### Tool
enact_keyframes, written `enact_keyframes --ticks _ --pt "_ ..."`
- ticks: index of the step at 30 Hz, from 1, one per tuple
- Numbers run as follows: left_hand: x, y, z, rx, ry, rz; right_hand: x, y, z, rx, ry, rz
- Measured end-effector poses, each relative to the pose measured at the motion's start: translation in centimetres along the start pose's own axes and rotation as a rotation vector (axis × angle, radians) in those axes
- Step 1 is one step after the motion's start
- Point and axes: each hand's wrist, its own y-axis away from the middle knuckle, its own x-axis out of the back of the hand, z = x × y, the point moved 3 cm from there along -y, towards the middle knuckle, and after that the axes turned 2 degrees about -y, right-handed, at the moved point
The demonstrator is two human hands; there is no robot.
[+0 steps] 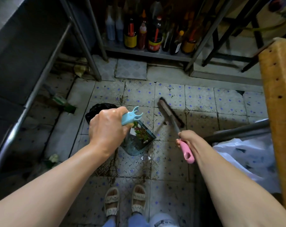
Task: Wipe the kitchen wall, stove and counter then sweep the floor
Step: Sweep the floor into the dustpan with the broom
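Dustpan [139, 140] on tiled floor [199, 102], loaded with vegetable scraps | left hand [108, 126] grips its blue handle [130, 117] | right hand [187, 140] grips pink-handled broom [170, 115], head just beside pan | risk: tilting pan spills scraps back out

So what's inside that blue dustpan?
The dustpan holds a heap of green and reddish vegetable scraps with some white bits. The left hand covers its upper part, so anything there is hidden.

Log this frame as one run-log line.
phase: sweeping floor | left hand: grips dustpan handle | right hand: grips broom handle | dustpan: holds scraps
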Motion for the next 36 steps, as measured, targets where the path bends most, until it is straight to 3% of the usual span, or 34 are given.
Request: enact_keyframes --ticks 8,13,22,29,36 --pt "0.1 -0.3 -0.2 0.006 0.009 -0.022 -4.4 3.6 -0.5 -0.089 -0.126 -0.173" --pt "0.6 -0.7 -0.9 0.018 0.016 -0.037 -4.1 5.9 -1.8 -0.095 -0.216 -0.165" --pt "0.6 -0.9 -2.2 0.009 0.007 -0.005 -3.4 2.6 -5.3 -0.004 -0.065 -0.096" --pt "-0.1 -1.8 -1.7 0.003 0.002 -0.001 -5.1 2.5 -2.1 -0.072 0.067 -0.206" --pt "-0.3 -1.6 -1.9 -0.004 0.010 -0.023 -4.9 6.6 -0.5 -0.186 -0.006 -0.362"
